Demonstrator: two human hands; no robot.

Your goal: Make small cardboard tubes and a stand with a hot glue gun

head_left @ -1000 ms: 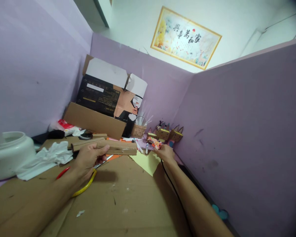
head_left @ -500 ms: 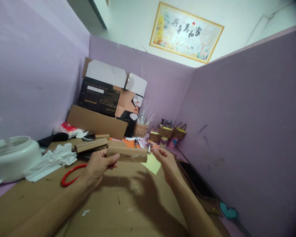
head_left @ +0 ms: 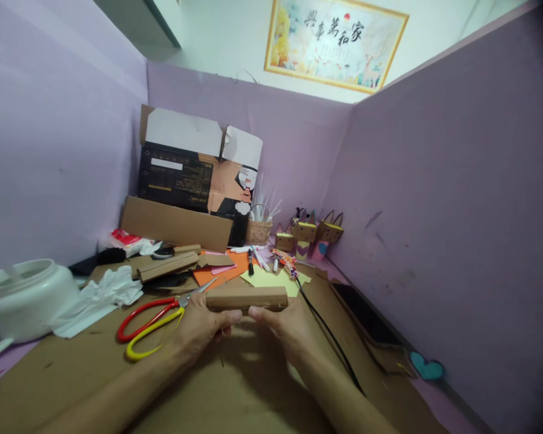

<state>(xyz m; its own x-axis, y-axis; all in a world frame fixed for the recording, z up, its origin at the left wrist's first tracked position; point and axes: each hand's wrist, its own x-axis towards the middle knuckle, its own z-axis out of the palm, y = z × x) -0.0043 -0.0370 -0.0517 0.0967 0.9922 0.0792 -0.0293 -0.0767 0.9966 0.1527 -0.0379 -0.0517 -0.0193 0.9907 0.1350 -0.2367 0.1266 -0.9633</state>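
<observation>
A folded strip of brown cardboard (head_left: pixel 248 296) is held level in front of me, above the cardboard-covered tabletop. My left hand (head_left: pixel 206 322) grips its left end, thumb along the near side. At the other end my right hand (head_left: pixel 283 322) is closed on it too, and the two thumb tips almost meet at the middle. The fingers behind the strip are mostly hidden. Scissors (head_left: pixel 156 325) with one red and one yellow handle lie beside my left wrist, blades pointing away. Yellow paper (head_left: pixel 271 278) lies just beyond the strip.
At left stand a white pot (head_left: pixel 31 301) and crumpled tissue (head_left: pixel 104 298). Cardboard pieces (head_left: pixel 169 266) and a black marker (head_left: pixel 250 265) lie behind. A patterned glue gun (head_left: pixel 286 263) trails a black cable (head_left: pixel 330 337) on the right, near a phone (head_left: pixel 366 313). Small cardboard animal figures (head_left: pixel 305 232) stand at the back.
My right hand has come left and taken hold of the strip's right end. The strip is now nearer and lower in view. The scissors and the glue gun cable show more fully.
</observation>
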